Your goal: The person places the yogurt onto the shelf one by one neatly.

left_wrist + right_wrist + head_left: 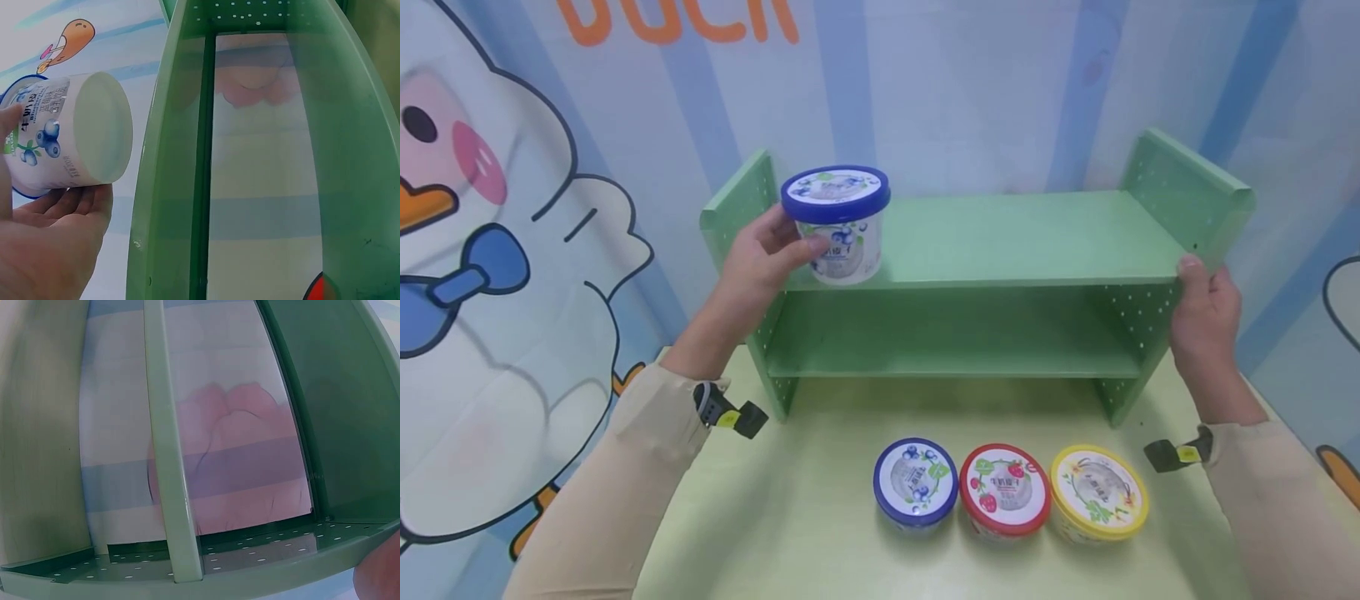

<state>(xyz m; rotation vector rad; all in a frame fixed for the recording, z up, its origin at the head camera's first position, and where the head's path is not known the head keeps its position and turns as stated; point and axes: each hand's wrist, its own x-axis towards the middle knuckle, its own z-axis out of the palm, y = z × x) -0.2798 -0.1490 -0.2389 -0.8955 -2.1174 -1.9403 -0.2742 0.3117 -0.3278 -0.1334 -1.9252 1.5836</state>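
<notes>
Gripping blue-lidded tub (844, 218) in left hand (763, 258), clasping green shelf (1015, 237) with right hand (1207, 317), three more tubs (1004, 490) on desk (775, 517).

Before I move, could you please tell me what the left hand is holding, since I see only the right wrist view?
Observer: The left hand holds a round white blue-lidded tub.
Operator: Thank you; do any other tubs show?
Observer: Yes, three round tubs stand in a row on the pale yellow-green table, lidded blue, red and yellow from left to right in the head view.
Operator: And where is the right hand?
Observer: The right hand grips the green two-tier shelf near the upper board's right front corner.
</notes>
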